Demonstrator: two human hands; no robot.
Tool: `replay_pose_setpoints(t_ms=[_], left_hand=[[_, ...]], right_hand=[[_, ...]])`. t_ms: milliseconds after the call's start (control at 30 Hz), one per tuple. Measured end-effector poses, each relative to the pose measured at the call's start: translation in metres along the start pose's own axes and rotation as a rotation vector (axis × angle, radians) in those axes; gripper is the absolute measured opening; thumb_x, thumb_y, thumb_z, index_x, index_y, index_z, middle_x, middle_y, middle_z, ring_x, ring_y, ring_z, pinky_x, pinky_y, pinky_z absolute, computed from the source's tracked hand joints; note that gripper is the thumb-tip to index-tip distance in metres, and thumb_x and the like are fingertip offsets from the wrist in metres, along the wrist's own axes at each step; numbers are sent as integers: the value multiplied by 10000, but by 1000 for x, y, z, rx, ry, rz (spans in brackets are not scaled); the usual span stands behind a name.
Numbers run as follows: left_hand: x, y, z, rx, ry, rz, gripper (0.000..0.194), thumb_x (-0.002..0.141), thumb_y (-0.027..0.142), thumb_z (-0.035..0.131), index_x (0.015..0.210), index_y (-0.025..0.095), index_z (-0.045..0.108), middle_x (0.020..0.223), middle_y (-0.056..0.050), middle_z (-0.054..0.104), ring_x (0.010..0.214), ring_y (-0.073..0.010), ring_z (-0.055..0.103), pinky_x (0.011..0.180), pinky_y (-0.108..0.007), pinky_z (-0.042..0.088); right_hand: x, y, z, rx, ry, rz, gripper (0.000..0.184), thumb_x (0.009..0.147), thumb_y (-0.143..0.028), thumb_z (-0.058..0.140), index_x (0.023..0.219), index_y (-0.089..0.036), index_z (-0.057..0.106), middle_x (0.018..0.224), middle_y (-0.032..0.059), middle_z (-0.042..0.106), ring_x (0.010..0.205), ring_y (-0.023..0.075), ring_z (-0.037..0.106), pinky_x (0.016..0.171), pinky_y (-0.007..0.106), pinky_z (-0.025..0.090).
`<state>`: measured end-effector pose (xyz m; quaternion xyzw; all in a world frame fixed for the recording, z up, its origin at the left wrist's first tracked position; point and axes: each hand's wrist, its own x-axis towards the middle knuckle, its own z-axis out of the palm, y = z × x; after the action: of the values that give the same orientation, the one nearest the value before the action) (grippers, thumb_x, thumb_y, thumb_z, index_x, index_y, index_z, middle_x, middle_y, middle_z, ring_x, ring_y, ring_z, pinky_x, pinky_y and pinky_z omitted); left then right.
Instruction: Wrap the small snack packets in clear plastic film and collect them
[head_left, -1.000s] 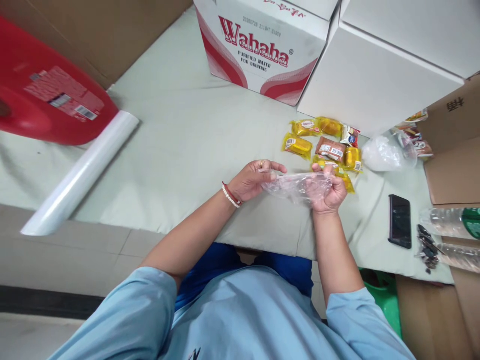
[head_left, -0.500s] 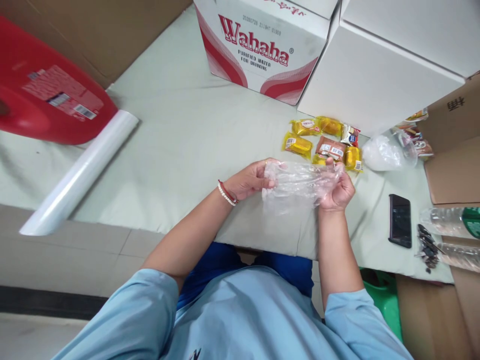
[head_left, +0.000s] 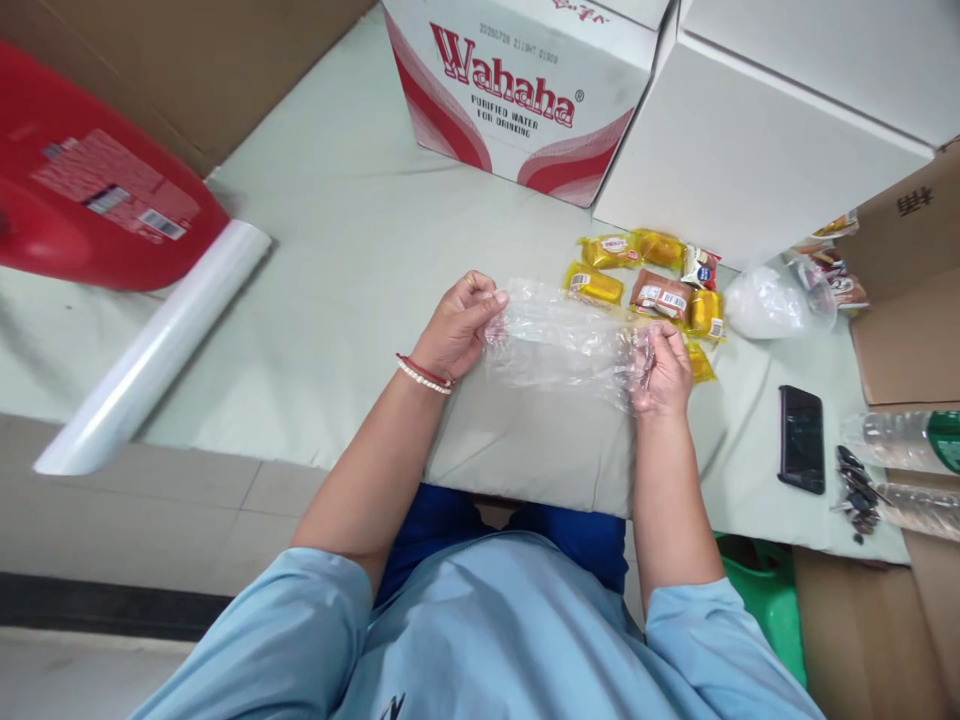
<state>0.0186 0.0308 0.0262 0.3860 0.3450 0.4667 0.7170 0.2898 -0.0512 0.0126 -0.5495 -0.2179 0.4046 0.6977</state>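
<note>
A clear, crinkled plastic bag [head_left: 559, 345] is stretched sideways above the table's near part. My left hand [head_left: 463, 322] pinches its left end between thumb and fingers. At the other end my right hand [head_left: 664, 370] grips the bunched plastic. Just beyond the bag lie several small snack cakes in yellow wrappers [head_left: 595, 284], along with a brown-wrapped snack [head_left: 660, 297] and a red-and-white packet [head_left: 700, 266]. One yellow packet [head_left: 700, 364] shows partly behind my right hand. Whether anything is inside the bag I cannot make out; it looks see-through and flat.
A white plastic roll [head_left: 157, 350] and a red jug [head_left: 97, 180] are at the left. Behind stand a Wahaha carton [head_left: 510, 110] and a white box [head_left: 750, 150]. To the right are a bundle of clear plastic [head_left: 772, 303], a phone [head_left: 801, 440], and plastic bottles [head_left: 900, 440].
My left hand has moved left and away from me, pulling the bag wider. My right hand has shifted slightly left, and a yellow packet now shows behind it.
</note>
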Motion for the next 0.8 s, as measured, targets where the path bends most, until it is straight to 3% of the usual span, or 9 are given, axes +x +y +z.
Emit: replay_pose_setpoints(t_ms=[100,200,333,400,467,533,600,700,800], left_hand=[[14,-12,-15,90,255,44,411,736,276,876,889,252,495,737,66,456,572,-95,435,504,-244,379],[22,-15,-32,258,533,113,424,691,102,816,902,255,482,831,42,494,671,-112,488,577,-254,434],[9,-3,-29,643,768,481,386,706,30,774,891,262,528,1011,-14,551,945,-184,560,850,-340,514],[-7,2,-12,781,637,604,215,836,137,728,902,258,562,1010,-29,594,978,-211,587,897,-378,509],[-25,0,10,908,320,605,71,942,258,663,933,246,594,947,-28,629,914,-211,600,888,-385,505],[-40,-10,32,1114,-7,580,144,955,365,683,964,231,632,976,-58,667,946,-239,600,906,-408,483],[-50,-23,50,1364,-214,536,276,915,434,750,1054,209,672,1104,-119,685,1050,-301,594,916,-443,460],[-55,-42,60,1618,-338,417,336,927,390,748,1180,177,690,1205,-169,669,1126,-349,573,899,-462,442],[-53,-51,58,1653,-349,364,263,990,387,666,1147,182,717,1176,-156,669,1108,-332,572,894,-453,438]], right_hand=[[2,3,-2,-44,8,-9,435,639,-451,915,813,-235,579,611,-100,525,444,42,363,369,173,266],[2,7,-3,-94,6,13,451,655,-488,909,838,-235,584,602,-105,517,410,37,332,337,178,220],[1,10,-1,-118,1,41,473,647,-501,922,836,-232,582,586,-111,514,387,30,338,316,166,198],[0,10,0,-119,1,46,472,648,-494,923,829,-229,577,584,-111,519,389,27,352,317,155,201],[0,10,1,-119,1,43,463,664,-491,916,830,-228,573,580,-112,515,393,26,358,319,149,200],[1,11,1,-120,4,37,458,677,-488,911,834,-226,570,579,-112,513,397,27,364,321,147,199],[1,11,1,-117,5,38,456,682,-486,909,837,-223,569,580,-110,518,398,29,367,322,149,198],[1,12,0,-104,18,47,443,687,-479,903,828,-221,572,569,-111,514,397,32,361,324,158,203],[1,13,0,-95,20,46,420,696,-465,896,823,-222,578,582,-109,520,410,34,370,330,163,217]])
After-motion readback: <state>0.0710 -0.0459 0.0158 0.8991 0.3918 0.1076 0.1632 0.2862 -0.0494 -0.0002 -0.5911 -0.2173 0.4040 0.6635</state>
